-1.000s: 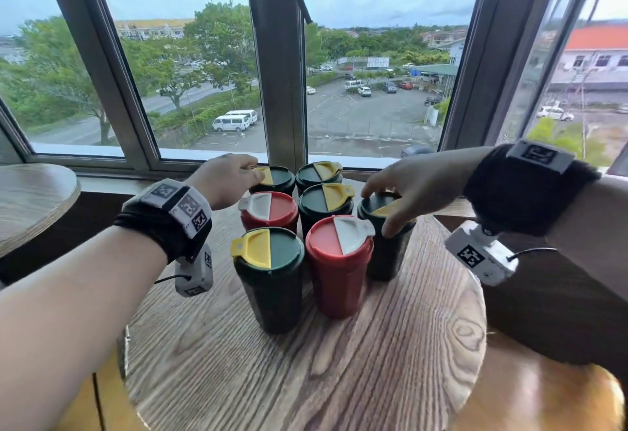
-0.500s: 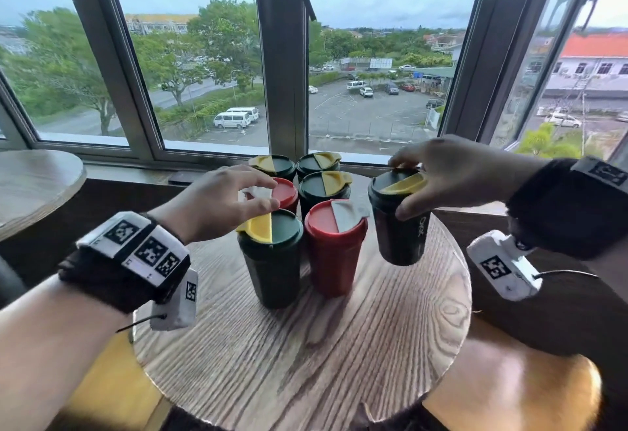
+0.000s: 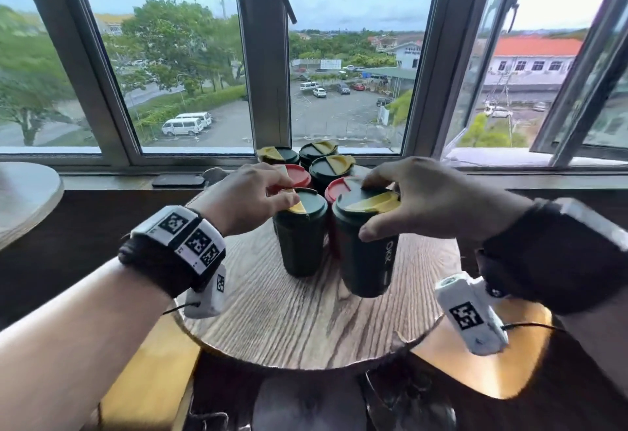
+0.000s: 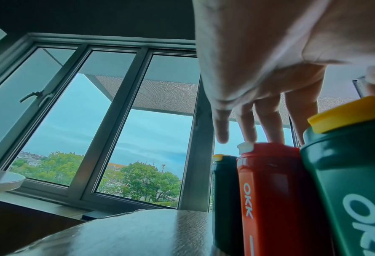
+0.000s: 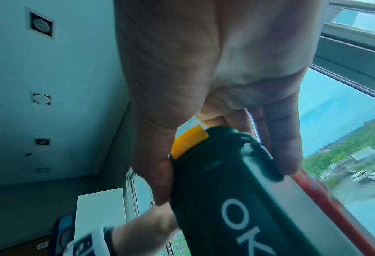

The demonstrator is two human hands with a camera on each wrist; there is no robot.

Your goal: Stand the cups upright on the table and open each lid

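Green and red cups crowd the bench [image 3: 306,325]: we count five green, two red, all upright. Our right hand [image 3: 418,199] grips a green cup [image 3: 368,247] beside the front red cup [image 3: 334,189]; our left hand [image 3: 244,196] rests relaxed, fingertips on another cup [image 3: 299,237]. Next we flip its yellow lid [image 3: 373,203].

seven upright lidded cups [image 3: 300,237] clustered on round table [image 3: 306,322], lids closed

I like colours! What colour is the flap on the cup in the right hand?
Yellow flap, clearest in the head view.
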